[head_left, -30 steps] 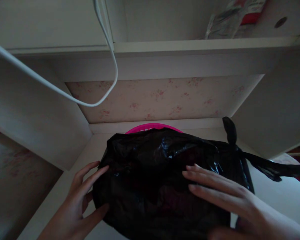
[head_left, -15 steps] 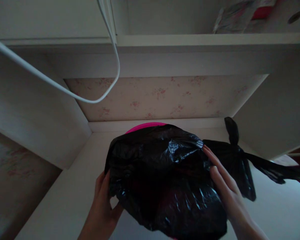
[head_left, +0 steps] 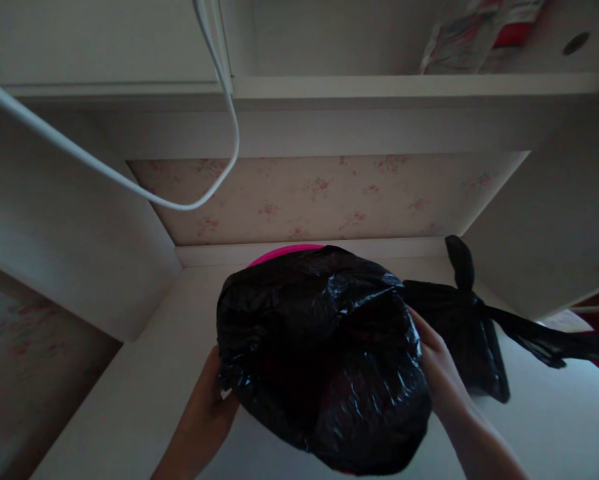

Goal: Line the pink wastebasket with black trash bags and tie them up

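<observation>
A bulging black plastic bag (head_left: 324, 353) sits low in the middle of the head view, over a pink round bin whose rim (head_left: 284, 252) peeks out behind it. My left hand (head_left: 209, 407) grips the bag's left lower side, fingers tucked under the plastic. On the bag's right side my right hand (head_left: 436, 373) presses against it, partly hidden behind the bulge. The bag's knotted handles (head_left: 472, 293) trail off to the right across the white surface.
A white desk surface (head_left: 129, 393) lies inside a white alcove with floral wallpaper (head_left: 324, 197) at the back. A white cable (head_left: 129, 187) loops down at upper left. On the shelf above at the right lies a crinkled packet (head_left: 472, 37).
My hands moved from lying flat on top of the bag to gripping its two sides. The bag has bunched up and risen into a rounder lump.
</observation>
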